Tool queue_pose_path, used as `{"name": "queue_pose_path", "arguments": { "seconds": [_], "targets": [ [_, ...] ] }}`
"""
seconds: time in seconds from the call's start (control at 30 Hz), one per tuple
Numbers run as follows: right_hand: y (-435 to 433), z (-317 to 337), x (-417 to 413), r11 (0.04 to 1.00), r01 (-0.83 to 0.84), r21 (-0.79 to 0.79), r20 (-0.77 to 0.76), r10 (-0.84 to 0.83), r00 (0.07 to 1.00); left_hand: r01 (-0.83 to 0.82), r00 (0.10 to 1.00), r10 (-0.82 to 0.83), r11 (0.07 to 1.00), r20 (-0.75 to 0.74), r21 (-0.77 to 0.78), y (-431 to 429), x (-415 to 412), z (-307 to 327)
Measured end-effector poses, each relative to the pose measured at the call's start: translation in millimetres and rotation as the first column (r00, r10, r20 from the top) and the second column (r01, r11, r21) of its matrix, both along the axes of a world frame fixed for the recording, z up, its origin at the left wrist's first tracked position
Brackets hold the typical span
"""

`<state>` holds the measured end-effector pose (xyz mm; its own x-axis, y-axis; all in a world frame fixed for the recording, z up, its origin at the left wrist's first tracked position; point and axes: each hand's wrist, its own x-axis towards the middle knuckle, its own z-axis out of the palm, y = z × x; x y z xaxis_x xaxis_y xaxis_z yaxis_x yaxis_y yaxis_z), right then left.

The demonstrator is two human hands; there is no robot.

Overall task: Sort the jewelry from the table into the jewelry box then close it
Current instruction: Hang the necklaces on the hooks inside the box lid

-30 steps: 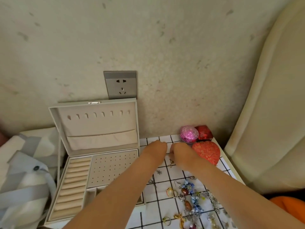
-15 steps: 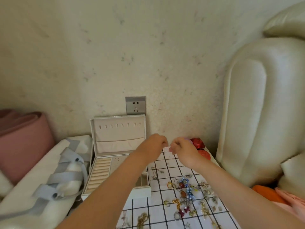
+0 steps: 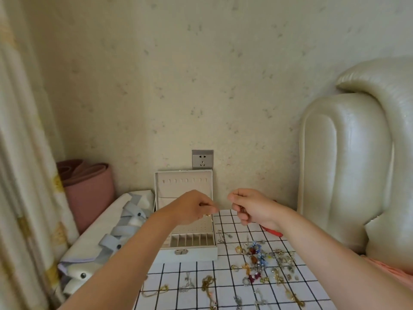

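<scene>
Left hand, right hand moved apart, fingers curled

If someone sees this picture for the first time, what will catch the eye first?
First the two hands, left hand and right hand, raised side by side in the middle, fingers pinched together; what they hold, if anything, cannot be seen. Behind the left one stands the open jewelry box, and on the checked table to its right lies a scatter of colourful jewelry.
</scene>
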<state>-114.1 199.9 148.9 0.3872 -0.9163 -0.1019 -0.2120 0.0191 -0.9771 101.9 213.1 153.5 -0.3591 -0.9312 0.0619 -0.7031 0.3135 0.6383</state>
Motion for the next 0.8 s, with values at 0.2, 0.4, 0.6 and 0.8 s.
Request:
{"name": "queue_pose_path", "arguments": {
  "seconds": [0.2,0.4,0.6,0.8],
  "targets": [
    [19,12,4,0.99,-0.138,0.004,-0.338,0.131,0.932,-0.083,0.997,0.083,0.997,-0.005,-0.012,25,30,-4],
    [22,15,18,0.976,-0.2,0.089,-0.473,0.218,0.854,-0.215,0.976,0.216,0.971,-0.001,-0.105,23,69,-25],
    [14,2,54,0.962,-0.233,0.143,-0.091,0.247,0.965,-0.282,0.959,0.284,0.953,0.001,-0.11,12,103,-64],
    [4,2,101,0.971,-0.218,0.097,0.115,0.207,0.972,-0.296,0.955,0.294,0.954,-0.045,-0.045,0,121,-90]
  ]
}}
